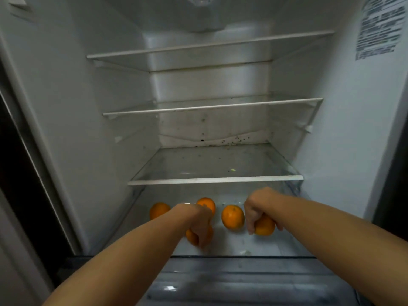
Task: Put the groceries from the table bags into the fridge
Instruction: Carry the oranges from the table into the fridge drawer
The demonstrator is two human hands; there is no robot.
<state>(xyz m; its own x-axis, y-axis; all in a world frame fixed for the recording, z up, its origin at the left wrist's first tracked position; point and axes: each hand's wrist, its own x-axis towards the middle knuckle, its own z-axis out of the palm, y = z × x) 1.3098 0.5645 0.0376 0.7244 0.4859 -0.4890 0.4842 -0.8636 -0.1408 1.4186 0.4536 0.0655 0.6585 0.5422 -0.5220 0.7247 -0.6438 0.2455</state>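
Both my arms reach into the open fridge, down to its lowest level under the bottom glass shelf (pixel 215 180). My left hand (pixel 198 219) is closed around an orange (pixel 192 237), which shows below my fingers. My right hand (pixel 257 208) grips another orange (pixel 265 227) from above. Three loose oranges lie on the fridge floor (pixel 231 244): one at the far left (pixel 159 209), one behind my left hand (pixel 206 204), and one between my hands (pixel 233 217).
Two more glass shelves, the middle (pixel 212 106) and the top (pixel 209 44), are bare. A printed label (pixel 380 27) sticks to the right inner wall. A drawer front (pixel 242 281) lies below the fridge floor. The door frame (pixel 28 133) runs along the left.
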